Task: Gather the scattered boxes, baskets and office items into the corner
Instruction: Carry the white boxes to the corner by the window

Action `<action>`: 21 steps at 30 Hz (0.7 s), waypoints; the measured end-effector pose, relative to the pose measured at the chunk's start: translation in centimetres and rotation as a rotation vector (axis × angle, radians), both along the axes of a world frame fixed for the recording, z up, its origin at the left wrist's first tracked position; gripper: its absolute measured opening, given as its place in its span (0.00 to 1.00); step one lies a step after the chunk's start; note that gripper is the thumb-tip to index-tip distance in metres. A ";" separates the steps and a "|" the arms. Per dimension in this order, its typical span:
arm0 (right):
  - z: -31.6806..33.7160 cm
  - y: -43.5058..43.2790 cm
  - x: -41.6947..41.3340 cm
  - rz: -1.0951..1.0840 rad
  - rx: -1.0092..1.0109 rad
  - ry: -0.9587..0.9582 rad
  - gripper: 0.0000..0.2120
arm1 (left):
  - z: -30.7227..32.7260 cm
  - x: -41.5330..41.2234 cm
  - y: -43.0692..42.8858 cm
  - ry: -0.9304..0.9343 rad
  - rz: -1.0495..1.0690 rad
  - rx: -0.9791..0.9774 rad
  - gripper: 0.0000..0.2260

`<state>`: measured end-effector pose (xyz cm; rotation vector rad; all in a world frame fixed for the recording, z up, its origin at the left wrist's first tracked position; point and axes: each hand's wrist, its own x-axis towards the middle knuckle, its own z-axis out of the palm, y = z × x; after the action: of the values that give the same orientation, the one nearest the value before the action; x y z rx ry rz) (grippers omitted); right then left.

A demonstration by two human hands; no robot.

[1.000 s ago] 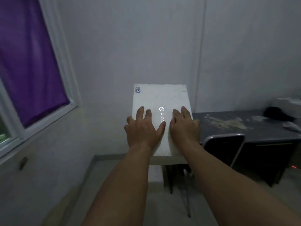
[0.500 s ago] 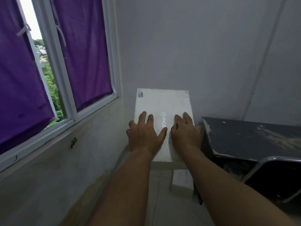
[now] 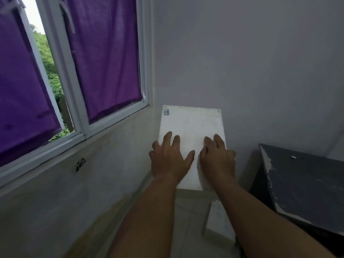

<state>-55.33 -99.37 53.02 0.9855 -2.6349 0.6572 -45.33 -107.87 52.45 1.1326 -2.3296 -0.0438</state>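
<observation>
A flat white box (image 3: 191, 125) with a small blue label at its far left corner is carried in front of me, above the floor. My left hand (image 3: 170, 159) lies palm down on its near left part, fingers spread, thumb pointing right. My right hand (image 3: 216, 161) rests on its near right part, with its thumb over the right edge. Both hands hold the box up; what is under it is hidden. The room corner stands just beyond the box.
A window with purple curtains (image 3: 104, 58) fills the left wall. A dark worn table (image 3: 305, 181) stands at the right. A small white box (image 3: 220, 223) stands on the floor beside the table, below my right forearm. A wall socket (image 3: 80, 164) sits under the sill.
My view has swung left with the box: the window now fills the left side, the table has slid toward the right edge. Both hands keep the same hold on the box.
</observation>
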 end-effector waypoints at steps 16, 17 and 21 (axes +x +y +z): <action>-6.9 -17.7 -11.0 -0.111 0.032 -0.144 0.21 | -6.2 -12.0 -19.6 -0.136 -0.141 0.000 0.34; -7.9 -18.6 -11.9 -0.121 0.048 -0.154 0.21 | -6.9 -13.0 -20.6 -0.153 -0.156 0.015 0.34; -12.3 -20.8 -15.7 -0.160 0.107 -0.184 0.20 | -10.3 -16.5 -22.9 -0.214 -0.191 0.077 0.34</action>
<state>-71.05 -120.16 40.77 0.7623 -2.8997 0.6014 -61.83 -130.73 42.15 0.9895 -2.6417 -0.0870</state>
